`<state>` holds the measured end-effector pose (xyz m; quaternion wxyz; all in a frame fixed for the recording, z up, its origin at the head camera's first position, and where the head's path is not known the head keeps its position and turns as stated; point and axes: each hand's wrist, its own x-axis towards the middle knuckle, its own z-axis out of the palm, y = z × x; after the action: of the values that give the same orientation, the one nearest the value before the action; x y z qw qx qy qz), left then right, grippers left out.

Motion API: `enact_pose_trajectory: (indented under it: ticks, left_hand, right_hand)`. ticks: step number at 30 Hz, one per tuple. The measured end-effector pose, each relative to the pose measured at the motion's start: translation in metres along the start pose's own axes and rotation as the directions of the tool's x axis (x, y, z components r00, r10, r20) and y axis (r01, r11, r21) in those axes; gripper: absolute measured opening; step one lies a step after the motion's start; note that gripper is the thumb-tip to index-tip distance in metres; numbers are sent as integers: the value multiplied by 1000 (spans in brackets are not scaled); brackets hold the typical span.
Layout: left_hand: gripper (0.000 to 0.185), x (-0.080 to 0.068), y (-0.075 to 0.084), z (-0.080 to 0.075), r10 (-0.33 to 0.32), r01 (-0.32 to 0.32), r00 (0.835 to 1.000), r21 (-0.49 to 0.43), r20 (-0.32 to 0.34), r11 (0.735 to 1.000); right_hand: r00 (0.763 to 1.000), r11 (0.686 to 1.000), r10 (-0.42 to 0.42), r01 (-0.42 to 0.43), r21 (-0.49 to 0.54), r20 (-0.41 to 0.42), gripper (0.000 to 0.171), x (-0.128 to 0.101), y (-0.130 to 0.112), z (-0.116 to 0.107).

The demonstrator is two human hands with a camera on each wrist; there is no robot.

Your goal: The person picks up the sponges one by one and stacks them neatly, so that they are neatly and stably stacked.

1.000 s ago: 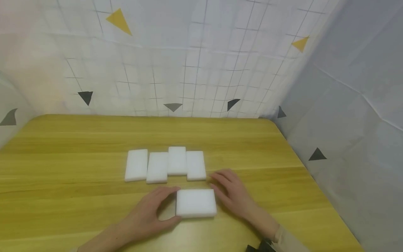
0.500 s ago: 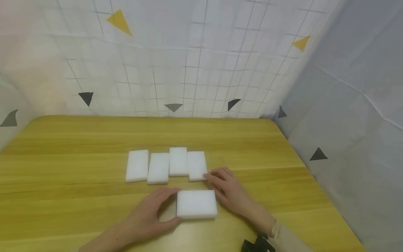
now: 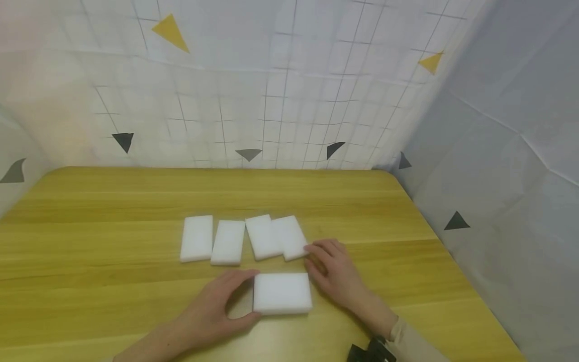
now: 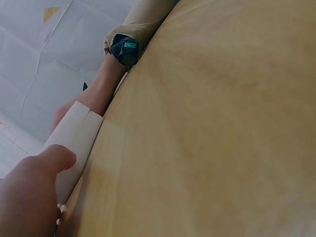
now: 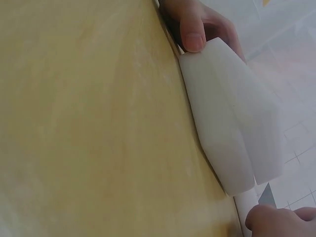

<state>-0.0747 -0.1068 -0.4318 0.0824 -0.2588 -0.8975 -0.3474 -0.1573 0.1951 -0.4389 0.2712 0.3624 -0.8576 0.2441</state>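
Near the front of the table lies a stack of white foam sponges (image 3: pixel 282 293), long side facing me; both wrist views show two layers. My left hand (image 3: pixel 217 305) grips its left end, thumb (image 4: pixel 59 158) on the near side and fingers at the far side. Behind it sit several more white sponges in a row. At the row's right end, my right hand (image 3: pixel 336 274) pinches the near right corner of a tilted sponge (image 3: pixel 289 237). Beside that one, a second tilted sponge (image 3: pixel 263 237) touches it. Two sponges further left, one of them here (image 3: pixel 227 242), stand nearly straight.
The wooden table (image 3: pixel 113 301) reaches back to a white patterned cloth (image 3: pixel 217 90) and is flanked by a grey cloth wall (image 3: pixel 511 151) on the right. A black wrist camera (image 3: pixel 373 350) hangs at the right sleeve.
My right hand has reached the rightmost sponge and drawn its near end to the right. The sponge beside it has turned and shifted along. My left hand stays on the stack.
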Motion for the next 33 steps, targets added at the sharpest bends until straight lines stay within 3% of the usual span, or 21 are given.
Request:
enact_pose_trajectory:
  ticks: [9,19,28,33]
  left_hand:
    - [71,0,-1,0,13,-13,1000,0,-20,1000]
    - [71,0,-1,1,10,-9,1000,15,-26,1000]
    - [69,0,-2,3,42,-41,998,27,-50,999]
    - [69,-1,-2,2,30,-29,999,21,-42,999]
  right_hand:
    - [996,997,80,-80,-7,-27,33,0,0,1]
    - [987,987,158,-158,-33,-18,48,-1,-1,-1]
    - [977,977,210,-210,-25,-25,42,-2,-2,-1]
    - [973,972,231,-232,-30,-17,42,-2,-3,-2]
